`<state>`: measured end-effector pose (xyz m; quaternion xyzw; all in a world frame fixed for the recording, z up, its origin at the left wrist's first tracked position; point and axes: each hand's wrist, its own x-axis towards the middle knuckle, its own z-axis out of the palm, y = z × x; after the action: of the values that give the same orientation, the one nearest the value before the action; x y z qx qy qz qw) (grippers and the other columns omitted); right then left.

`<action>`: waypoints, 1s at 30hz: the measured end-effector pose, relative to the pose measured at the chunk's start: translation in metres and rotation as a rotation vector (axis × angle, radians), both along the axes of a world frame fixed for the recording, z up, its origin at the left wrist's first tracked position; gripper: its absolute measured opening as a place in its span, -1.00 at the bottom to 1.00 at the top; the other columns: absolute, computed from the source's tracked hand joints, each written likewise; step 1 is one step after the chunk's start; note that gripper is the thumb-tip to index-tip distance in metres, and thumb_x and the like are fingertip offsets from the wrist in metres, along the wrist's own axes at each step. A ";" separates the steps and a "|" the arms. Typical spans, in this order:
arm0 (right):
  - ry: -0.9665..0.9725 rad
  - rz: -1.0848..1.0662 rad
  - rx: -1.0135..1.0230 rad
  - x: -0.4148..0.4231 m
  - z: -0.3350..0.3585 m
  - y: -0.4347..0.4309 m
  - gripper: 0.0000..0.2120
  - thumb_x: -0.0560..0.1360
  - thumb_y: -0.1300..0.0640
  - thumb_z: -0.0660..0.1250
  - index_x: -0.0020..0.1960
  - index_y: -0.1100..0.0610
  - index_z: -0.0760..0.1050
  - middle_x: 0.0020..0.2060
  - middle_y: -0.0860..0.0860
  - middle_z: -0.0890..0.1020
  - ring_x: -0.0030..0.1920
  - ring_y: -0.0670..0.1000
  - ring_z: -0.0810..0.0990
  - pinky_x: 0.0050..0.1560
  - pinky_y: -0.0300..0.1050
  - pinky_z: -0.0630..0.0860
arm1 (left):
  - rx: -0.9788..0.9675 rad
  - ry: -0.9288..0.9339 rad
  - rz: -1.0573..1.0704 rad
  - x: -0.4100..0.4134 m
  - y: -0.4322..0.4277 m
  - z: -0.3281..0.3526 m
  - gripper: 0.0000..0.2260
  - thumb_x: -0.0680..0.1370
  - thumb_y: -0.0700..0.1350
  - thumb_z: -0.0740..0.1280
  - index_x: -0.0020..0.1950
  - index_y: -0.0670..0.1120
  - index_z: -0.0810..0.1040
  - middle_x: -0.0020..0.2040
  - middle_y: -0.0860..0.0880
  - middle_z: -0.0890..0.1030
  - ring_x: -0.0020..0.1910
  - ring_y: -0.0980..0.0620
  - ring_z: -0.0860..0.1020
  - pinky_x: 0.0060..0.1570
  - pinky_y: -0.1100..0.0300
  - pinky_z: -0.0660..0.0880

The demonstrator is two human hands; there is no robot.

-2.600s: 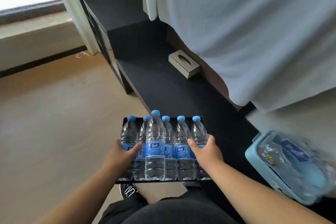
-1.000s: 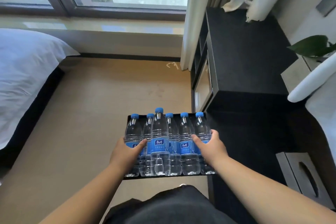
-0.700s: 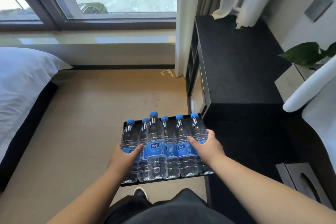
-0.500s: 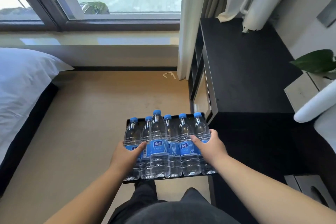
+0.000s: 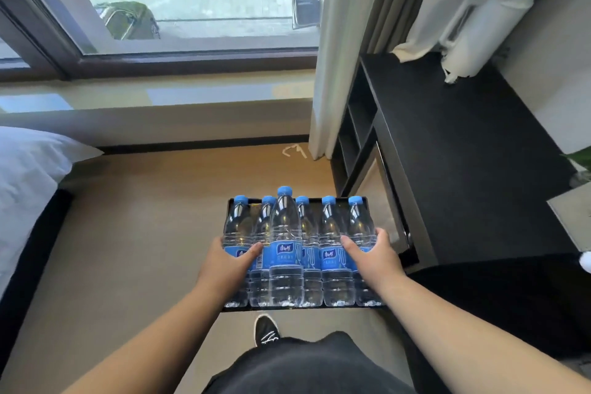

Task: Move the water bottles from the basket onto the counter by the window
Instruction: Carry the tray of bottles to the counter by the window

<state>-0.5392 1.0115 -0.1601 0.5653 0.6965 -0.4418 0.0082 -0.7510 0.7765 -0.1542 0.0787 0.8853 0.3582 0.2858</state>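
1. Our left hand (image 5: 228, 269) curls round the end bottle farthest from the counter (image 5: 463, 153), thumb laid across the label. Our right hand (image 5: 372, 257) curls round the end bottle nearest it. Both grip, squeezing the row between them.
2. Whether our fingers also catch the basket (image 5: 303, 308) we cannot tell, since they are hidden behind the bottles (image 5: 285, 249).
3. The bottles stand upright in the shallow black basket, six blue caps with one bottle ahead of the row. The basket is carried in the air just off the counter's front edge, not yet on it.
4. We judge the load heavy, as every bottle looks full. The thin, smooth plastic should dent under a squeeze and may slip, so we would take each one at the label band or just under the cap.
5. A curtain (image 5: 460, 9) hangs over the counter's far end, and the window (image 5: 198, 9) lies beyond that end.
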 end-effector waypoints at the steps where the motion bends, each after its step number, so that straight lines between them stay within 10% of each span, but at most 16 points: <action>1: 0.003 -0.011 -0.007 -0.009 0.001 -0.001 0.00 0.33 -0.51 0.36 0.55 0.02 0.13 0.30 0.04 0.54 0.18 0.12 0.57 0.08 0.10 0.58 | 0.011 -0.006 -0.006 -0.012 0.002 0.000 -0.43 0.29 0.42 0.49 0.12 0.16 0.41 -0.08 0.15 0.64 -0.23 0.19 0.63 -0.43 0.27 0.45; 5: 0.004 -0.054 -0.023 -0.053 -0.002 -0.003 -0.02 0.34 -0.49 0.38 0.55 0.03 0.15 0.33 0.06 0.53 0.24 0.15 0.55 0.19 0.17 0.56 | 0.060 -0.041 -0.018 -0.068 0.009 -0.003 -0.35 0.23 0.41 0.51 0.16 0.11 0.46 -0.04 0.11 0.66 -0.11 0.09 0.67 -0.19 0.07 0.61; 30: 0.104 -0.169 0.028 -0.187 0.008 0.173 -0.30 0.32 -0.46 0.43 0.27 -0.13 0.28 -0.01 -0.19 0.57 -0.09 -0.12 0.57 -0.23 -0.09 0.47 | -0.018 0.016 -0.150 -0.223 0.214 0.012 -0.38 0.29 0.39 0.52 0.15 0.09 0.42 -0.08 0.14 0.64 -0.18 0.15 0.65 -0.35 0.21 0.51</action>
<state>-0.7263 1.1846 -0.1520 0.5982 0.6521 -0.4600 -0.0732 -0.9735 0.9901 -0.1423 0.1449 0.8823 0.3273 0.3055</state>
